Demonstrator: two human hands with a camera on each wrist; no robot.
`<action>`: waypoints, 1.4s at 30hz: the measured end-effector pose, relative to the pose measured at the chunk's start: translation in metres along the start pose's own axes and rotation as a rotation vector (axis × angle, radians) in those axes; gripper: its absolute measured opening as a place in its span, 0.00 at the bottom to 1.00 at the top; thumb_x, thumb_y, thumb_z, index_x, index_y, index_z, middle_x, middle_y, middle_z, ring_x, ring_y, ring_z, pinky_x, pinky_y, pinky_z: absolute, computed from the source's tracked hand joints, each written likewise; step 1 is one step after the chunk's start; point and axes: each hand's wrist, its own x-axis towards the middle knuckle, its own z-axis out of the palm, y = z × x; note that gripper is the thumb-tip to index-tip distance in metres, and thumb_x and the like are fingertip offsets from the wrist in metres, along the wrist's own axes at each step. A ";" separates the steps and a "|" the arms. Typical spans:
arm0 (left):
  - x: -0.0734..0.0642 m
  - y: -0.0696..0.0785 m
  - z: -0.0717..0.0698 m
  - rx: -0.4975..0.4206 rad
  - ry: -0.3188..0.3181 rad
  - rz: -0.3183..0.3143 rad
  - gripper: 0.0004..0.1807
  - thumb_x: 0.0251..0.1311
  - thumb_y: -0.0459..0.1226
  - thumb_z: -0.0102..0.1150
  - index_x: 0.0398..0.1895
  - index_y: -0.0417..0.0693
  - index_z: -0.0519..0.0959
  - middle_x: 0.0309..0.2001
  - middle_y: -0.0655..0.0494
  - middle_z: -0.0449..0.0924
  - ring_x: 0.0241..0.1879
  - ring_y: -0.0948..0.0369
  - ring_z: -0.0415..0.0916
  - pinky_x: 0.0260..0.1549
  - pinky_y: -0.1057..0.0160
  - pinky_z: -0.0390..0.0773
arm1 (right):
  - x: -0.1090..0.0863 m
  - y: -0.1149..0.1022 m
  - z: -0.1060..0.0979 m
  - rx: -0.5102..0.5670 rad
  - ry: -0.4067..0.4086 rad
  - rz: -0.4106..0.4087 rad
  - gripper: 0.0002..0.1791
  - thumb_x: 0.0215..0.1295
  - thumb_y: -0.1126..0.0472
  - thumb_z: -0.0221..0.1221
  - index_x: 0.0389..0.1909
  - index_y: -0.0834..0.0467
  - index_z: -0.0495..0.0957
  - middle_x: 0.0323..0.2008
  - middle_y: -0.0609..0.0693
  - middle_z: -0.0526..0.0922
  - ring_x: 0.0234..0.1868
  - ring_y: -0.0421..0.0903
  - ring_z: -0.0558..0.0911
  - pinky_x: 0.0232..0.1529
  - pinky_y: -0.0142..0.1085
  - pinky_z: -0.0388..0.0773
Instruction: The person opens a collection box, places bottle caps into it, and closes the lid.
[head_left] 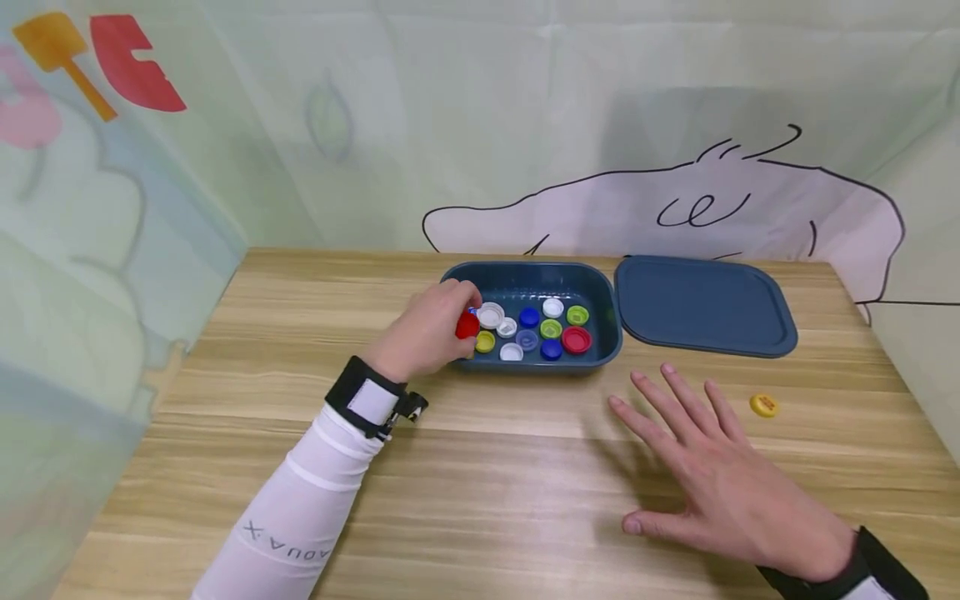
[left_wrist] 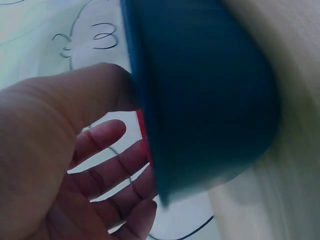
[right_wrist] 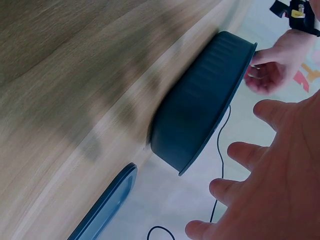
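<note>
My left hand (head_left: pixel 431 329) reaches over the left end of a dark blue plastic box (head_left: pixel 611 321) and pinches a red bottle cap (head_left: pixel 467 326) between thumb and fingers. In the left wrist view, only a red sliver of it shows beside the box wall (left_wrist: pixel 205 100). Inside the box lie several loose bottle caps: white, blue, green, yellow and a larger red one (head_left: pixel 577 340). Over the table to the right, my right hand (head_left: pixel 712 483) hovers palm down with fingers spread, holding nothing. A yellow cap (head_left: pixel 764 406) lies on the wood beyond its fingers.
A flat blue lid (head_left: pixel 705 304) lies right beside the box, near the table's back edge. The wooden table (head_left: pixel 487 483) meets a printed cloth backdrop (head_left: pixel 480 125) behind and at the left. Black straps with small devices sit on the wrists.
</note>
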 end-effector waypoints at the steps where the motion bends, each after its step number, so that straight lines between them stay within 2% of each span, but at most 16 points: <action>1: 0.002 0.001 0.003 0.014 -0.004 -0.004 0.27 0.48 0.41 0.69 0.52 0.51 0.70 0.48 0.54 0.74 0.47 0.59 0.69 0.49 0.55 0.73 | 0.000 0.000 0.000 0.000 0.000 0.000 0.59 0.41 0.18 0.51 0.73 0.40 0.46 0.75 0.48 0.40 0.75 0.54 0.35 0.71 0.53 0.24; 4: 0.004 -0.001 0.008 0.037 0.027 -0.005 0.29 0.49 0.45 0.69 0.55 0.52 0.69 0.54 0.54 0.73 0.53 0.57 0.67 0.53 0.50 0.66 | 0.000 0.000 0.000 0.004 -0.004 0.003 0.59 0.41 0.18 0.51 0.73 0.40 0.46 0.75 0.47 0.39 0.75 0.54 0.35 0.71 0.54 0.24; 7: 0.000 -0.006 0.006 0.048 0.085 0.005 0.34 0.50 0.52 0.66 0.60 0.54 0.67 0.60 0.54 0.68 0.60 0.54 0.62 0.57 0.47 0.62 | 0.000 0.001 0.000 0.001 -0.005 0.006 0.59 0.41 0.18 0.51 0.73 0.40 0.46 0.75 0.46 0.38 0.75 0.53 0.35 0.71 0.54 0.24; 13: -0.015 -0.018 -0.006 0.110 0.163 0.008 0.49 0.45 0.67 0.59 0.69 0.59 0.58 0.71 0.52 0.55 0.69 0.49 0.52 0.63 0.41 0.54 | -0.001 0.006 0.001 0.013 0.032 -0.004 0.59 0.40 0.19 0.54 0.73 0.41 0.48 0.75 0.47 0.40 0.75 0.54 0.36 0.71 0.54 0.26; 17: -0.029 -0.031 -0.012 0.148 0.202 0.008 0.56 0.40 0.72 0.56 0.72 0.63 0.51 0.74 0.51 0.45 0.73 0.46 0.42 0.63 0.33 0.47 | -0.001 0.010 0.001 0.031 0.056 -0.004 0.59 0.40 0.21 0.56 0.73 0.43 0.49 0.75 0.48 0.41 0.75 0.54 0.37 0.71 0.55 0.27; 20: -0.042 -0.041 -0.015 0.169 0.203 -0.018 0.59 0.37 0.75 0.53 0.73 0.65 0.47 0.76 0.52 0.39 0.74 0.45 0.33 0.62 0.28 0.40 | -0.001 0.013 -0.001 0.040 0.056 0.011 0.59 0.40 0.22 0.57 0.73 0.42 0.48 0.75 0.48 0.40 0.75 0.54 0.36 0.71 0.56 0.26; 23: -0.058 -0.050 -0.018 0.182 0.185 -0.072 0.61 0.35 0.78 0.50 0.74 0.66 0.45 0.76 0.54 0.33 0.74 0.45 0.25 0.60 0.25 0.34 | -0.001 0.020 -0.003 0.049 0.060 0.034 0.58 0.41 0.23 0.58 0.73 0.41 0.48 0.75 0.48 0.39 0.75 0.54 0.35 0.70 0.57 0.26; 27: -0.077 -0.060 -0.019 0.203 0.149 -0.152 0.63 0.33 0.79 0.49 0.74 0.65 0.43 0.76 0.55 0.28 0.73 0.45 0.18 0.57 0.24 0.30 | -0.001 0.036 -0.004 0.057 0.070 0.087 0.56 0.44 0.26 0.60 0.73 0.41 0.48 0.75 0.50 0.40 0.75 0.54 0.36 0.70 0.58 0.27; 29: -0.084 -0.064 -0.019 0.214 0.130 -0.187 0.64 0.33 0.79 0.50 0.74 0.66 0.41 0.76 0.54 0.28 0.72 0.46 0.15 0.56 0.23 0.31 | -0.002 0.047 -0.004 0.051 0.077 0.130 0.54 0.47 0.29 0.60 0.73 0.42 0.49 0.75 0.52 0.42 0.75 0.56 0.38 0.69 0.61 0.32; 31: -0.091 -0.067 -0.018 0.221 0.113 -0.214 0.64 0.33 0.79 0.50 0.74 0.66 0.40 0.76 0.53 0.28 0.72 0.46 0.14 0.55 0.22 0.31 | -0.002 0.060 -0.003 0.038 0.095 0.170 0.51 0.49 0.34 0.63 0.72 0.44 0.52 0.74 0.57 0.47 0.73 0.62 0.46 0.66 0.65 0.45; 34: -0.099 -0.070 -0.015 0.229 0.093 -0.247 0.65 0.32 0.80 0.49 0.74 0.66 0.38 0.76 0.52 0.28 0.71 0.45 0.14 0.54 0.21 0.32 | -0.003 0.081 0.000 0.022 0.117 0.224 0.46 0.49 0.40 0.66 0.68 0.49 0.60 0.68 0.64 0.59 0.64 0.68 0.61 0.51 0.67 0.65; 37: -0.106 -0.073 -0.011 0.228 0.082 -0.262 0.66 0.31 0.80 0.48 0.74 0.65 0.38 0.76 0.51 0.27 0.71 0.44 0.14 0.54 0.21 0.30 | -0.007 0.101 0.004 0.018 0.077 0.278 0.40 0.51 0.43 0.66 0.63 0.55 0.66 0.59 0.67 0.66 0.53 0.67 0.70 0.40 0.62 0.72; 40: -0.110 -0.075 -0.008 0.232 0.082 -0.264 0.67 0.30 0.81 0.47 0.74 0.64 0.38 0.76 0.51 0.27 0.71 0.43 0.14 0.54 0.22 0.30 | -0.012 0.116 0.010 0.027 0.035 0.305 0.33 0.51 0.48 0.67 0.57 0.58 0.70 0.49 0.67 0.71 0.42 0.61 0.76 0.33 0.54 0.76; 42: -0.111 -0.077 -0.006 0.237 0.084 -0.257 0.67 0.30 0.81 0.47 0.75 0.63 0.37 0.76 0.50 0.28 0.71 0.42 0.16 0.54 0.21 0.30 | -0.015 0.123 0.014 0.027 0.035 0.304 0.28 0.50 0.52 0.66 0.52 0.59 0.73 0.42 0.66 0.74 0.34 0.54 0.78 0.27 0.46 0.76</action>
